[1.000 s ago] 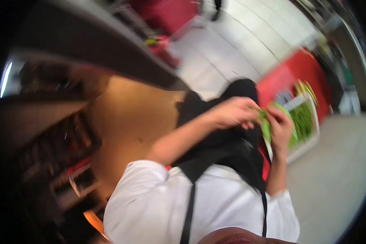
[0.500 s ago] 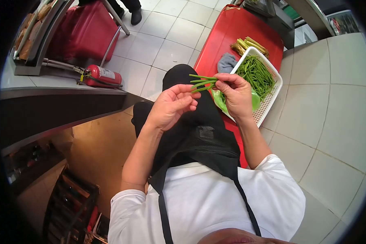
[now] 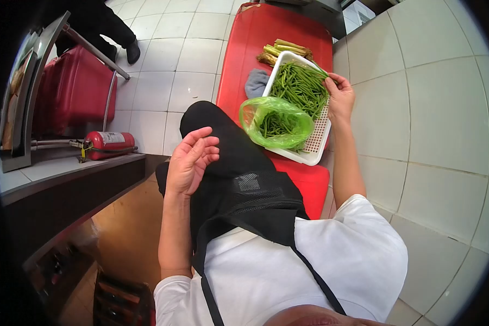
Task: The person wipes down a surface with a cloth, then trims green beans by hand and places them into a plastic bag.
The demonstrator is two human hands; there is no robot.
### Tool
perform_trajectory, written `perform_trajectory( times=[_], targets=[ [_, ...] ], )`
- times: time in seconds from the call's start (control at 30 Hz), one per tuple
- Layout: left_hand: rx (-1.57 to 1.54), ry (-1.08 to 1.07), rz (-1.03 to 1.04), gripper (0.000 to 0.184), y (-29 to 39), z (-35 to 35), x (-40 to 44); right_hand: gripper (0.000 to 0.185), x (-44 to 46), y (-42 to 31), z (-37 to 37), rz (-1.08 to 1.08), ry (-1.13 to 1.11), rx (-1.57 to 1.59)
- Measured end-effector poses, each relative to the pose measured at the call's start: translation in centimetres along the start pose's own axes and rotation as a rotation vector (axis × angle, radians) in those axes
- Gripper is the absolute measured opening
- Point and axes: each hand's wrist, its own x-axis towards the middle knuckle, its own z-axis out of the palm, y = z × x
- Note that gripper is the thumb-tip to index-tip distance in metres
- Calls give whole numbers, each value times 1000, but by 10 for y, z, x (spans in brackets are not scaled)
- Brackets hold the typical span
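My right hand (image 3: 340,98) is at the right rim of a white plastic basket (image 3: 324,132), fingertips pinched on long green beans (image 3: 319,68) that point up and left. Under and beside it, a heap of green beans (image 3: 298,84) fills the far part of the basket. A green plastic bag (image 3: 300,124) stands open at the basket's near end, with shorter bean pieces (image 3: 277,124) inside. Over my apron-covered lap, my left hand (image 3: 190,161) hangs with loosely curled fingers apart, nothing in them.
The basket rests on a red table (image 3: 239,65), with a grey cloth (image 3: 256,83) and pale stalks (image 3: 285,50) beside it. A tiled wall (image 3: 375,130) runs along the right. To the left are a fire extinguisher (image 3: 108,144), a red bin (image 3: 73,89) and another person's legs (image 3: 108,27).
My right hand has moved from over my lap to the basket's right rim, still with beans. The left hand has come away from them, lower and left. My view has shifted right.
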Motion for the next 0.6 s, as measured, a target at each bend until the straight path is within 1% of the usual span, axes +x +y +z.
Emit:
perform_trajectory(
  times=[0.07, 0.17, 0.27, 0.37, 0.47, 0.57, 0.6],
  targets=[
    [18, -32, -7, 35, 0, 3, 2, 16, 8, 16, -4, 43, -12, 5],
    [33, -11, -9, 35, 0, 2, -1, 16, 8, 17, 0, 70, -62, -52],
    [28, 26, -21, 35, -2, -5, -1, 16, 15, 33, -5, 51, -71, -100],
    [36, 29, -41, 35, -7, -9, 0, 19, 9, 33, -10, -27, -34, -515],
    [43, 18, -56, 36, -9, -7, 4, 21, 1, 37, -15, -134, 8, -554],
    [38, -24, -90, 38, -19, -3, 20, 20, -26, 10, 8, -135, -25, -417],
    [35, -51, -121, 39, -25, -1, 28, 20, -34, 1, 12, -59, -166, -366]
  ],
)
